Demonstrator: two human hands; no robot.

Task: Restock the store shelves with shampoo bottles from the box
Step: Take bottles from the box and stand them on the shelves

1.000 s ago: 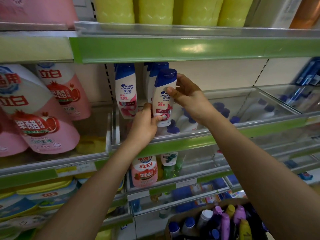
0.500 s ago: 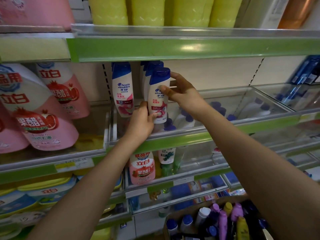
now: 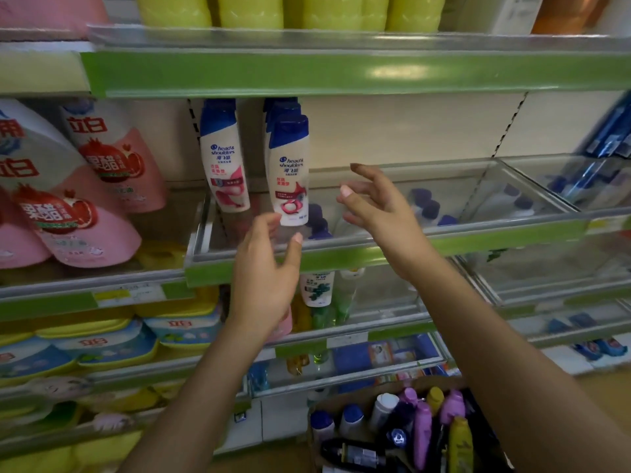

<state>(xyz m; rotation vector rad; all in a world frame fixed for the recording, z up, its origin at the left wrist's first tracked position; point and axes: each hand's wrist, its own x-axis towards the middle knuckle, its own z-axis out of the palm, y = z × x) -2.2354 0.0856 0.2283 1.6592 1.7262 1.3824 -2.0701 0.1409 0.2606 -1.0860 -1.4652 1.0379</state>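
Observation:
A white shampoo bottle with a blue cap (image 3: pixel 289 172) stands upright at the front of a row on the middle shelf (image 3: pixel 375 250), behind the clear shelf guard. Another such bottle (image 3: pixel 223 155) stands to its left. My left hand (image 3: pixel 266 271) hovers just below and in front of the front bottle, fingers relaxed and holding nothing. My right hand (image 3: pixel 375 206) is to the right of the bottle, fingers spread and apart from it. The cardboard box (image 3: pixel 341 402) at the bottom right holds several bottles in white, purple, yellow and black.
Big pink and white refill pouches (image 3: pixel 68 186) fill the shelf to the left. Yellow-green bottles (image 3: pixel 290 10) line the top shelf. The middle shelf right of the shampoo row is open behind its guard. Lower shelves carry small bottles (image 3: pixel 317 288) and blue-yellow packs (image 3: pixel 102 346).
Both hands have let go of the front shampoo bottle and drawn back from it. The bottle now stands on its own on the shelf.

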